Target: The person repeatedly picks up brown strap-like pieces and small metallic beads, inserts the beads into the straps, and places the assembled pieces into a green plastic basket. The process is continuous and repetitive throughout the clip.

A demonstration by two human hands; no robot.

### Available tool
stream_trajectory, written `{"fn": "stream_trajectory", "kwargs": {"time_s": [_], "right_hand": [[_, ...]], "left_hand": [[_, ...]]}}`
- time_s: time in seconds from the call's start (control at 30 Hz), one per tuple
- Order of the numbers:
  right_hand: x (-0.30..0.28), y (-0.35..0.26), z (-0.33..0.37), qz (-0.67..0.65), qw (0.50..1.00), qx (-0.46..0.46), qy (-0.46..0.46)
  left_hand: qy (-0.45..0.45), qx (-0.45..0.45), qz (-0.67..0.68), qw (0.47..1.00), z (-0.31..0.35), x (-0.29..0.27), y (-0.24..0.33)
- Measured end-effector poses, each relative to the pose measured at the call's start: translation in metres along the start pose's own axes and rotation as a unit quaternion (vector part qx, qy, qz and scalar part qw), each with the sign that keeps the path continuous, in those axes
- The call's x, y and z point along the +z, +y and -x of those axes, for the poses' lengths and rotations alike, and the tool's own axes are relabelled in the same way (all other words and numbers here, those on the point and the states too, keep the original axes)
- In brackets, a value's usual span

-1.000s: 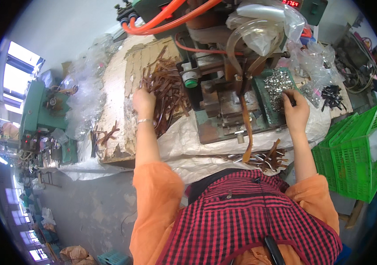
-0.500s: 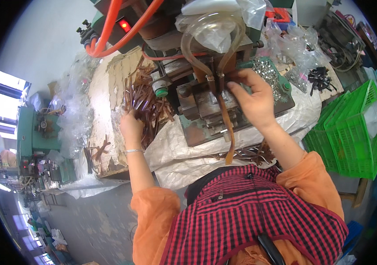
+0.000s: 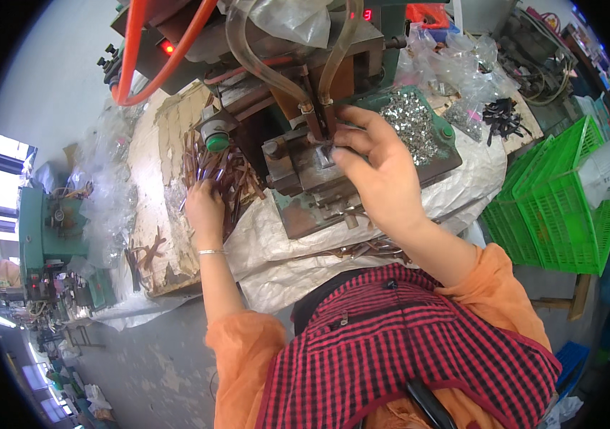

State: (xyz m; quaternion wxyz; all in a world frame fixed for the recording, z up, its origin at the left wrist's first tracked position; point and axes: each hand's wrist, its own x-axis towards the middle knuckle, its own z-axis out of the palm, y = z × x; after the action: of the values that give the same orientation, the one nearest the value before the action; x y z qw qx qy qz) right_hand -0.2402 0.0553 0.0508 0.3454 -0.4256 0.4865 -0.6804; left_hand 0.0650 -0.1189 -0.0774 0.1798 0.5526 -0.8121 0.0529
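Observation:
My left hand (image 3: 205,209) reaches into a heap of brown strips (image 3: 230,175) on the worn board. Its fingers are closed round strips, though the tips are partly hidden. My right hand (image 3: 383,171) is at the press, with fingers and thumb curled close together beside the metal die block (image 3: 312,171). Whatever lies between those fingertips is too small to make out. A shiny bit of metal (image 3: 325,156) shows on the block just by my thumb. Above it, two clear hoses (image 3: 337,57) run down to the brown upright guides of the press.
Small silvery metal pieces (image 3: 408,125) fill a green tray right of the die. A green button (image 3: 217,142) sits left of it. Further right are black strips (image 3: 505,118) and green plastic crates (image 3: 541,207). More brown strips (image 3: 369,248) lie along the front edge.
The brown strip that hung from the die over the front edge is gone from there. My right hand has moved in closer to the die. The whole view has shifted a little.

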Motion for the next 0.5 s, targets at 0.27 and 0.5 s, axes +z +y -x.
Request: {"fn": "stream_trajectory", "kwargs": {"time_s": [0.27,0.5], "right_hand": [[-0.129,0.02,0.027,0.492,0.863,-0.11,0.039],[-0.158,0.075,0.025,0.632,0.758,-0.124,0.101]], "left_hand": [[-0.028,0.112,-0.018,0.993,0.006,-0.02,-0.015],[0.268,0.123,0.247,0.923,0.031,-0.097,0.098]]}}
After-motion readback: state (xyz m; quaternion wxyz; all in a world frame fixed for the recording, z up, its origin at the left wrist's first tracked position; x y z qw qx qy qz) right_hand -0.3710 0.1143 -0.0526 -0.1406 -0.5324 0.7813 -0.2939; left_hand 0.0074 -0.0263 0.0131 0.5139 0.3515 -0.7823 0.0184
